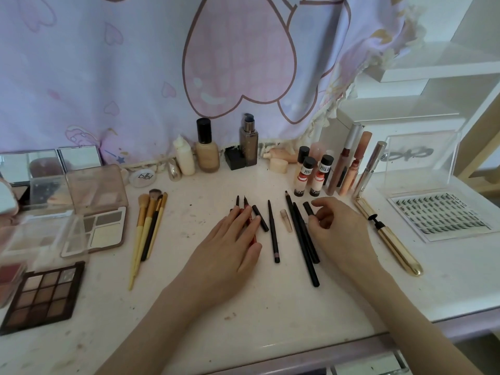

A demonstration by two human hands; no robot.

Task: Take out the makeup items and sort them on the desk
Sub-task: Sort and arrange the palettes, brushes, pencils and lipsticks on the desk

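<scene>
Black makeup pencils point(273, 231) lie in a row mid-counter point(243, 307), right of the brushes point(148, 226). The left hand point(230, 244) rests flat, fingers straight, on the red-barrelled pens point(247, 212). The right hand point(335, 228) pinches a short black cap point(308, 207) beside the gold tube point(389, 239).

A pale purple curtain point(108, 77) printed with pink hearts hangs behind the stained white desk point(243, 307), white shelves point(438, 71) stand at the right, and a drawer point(378, 366) sits partly open below the front edge.
</scene>
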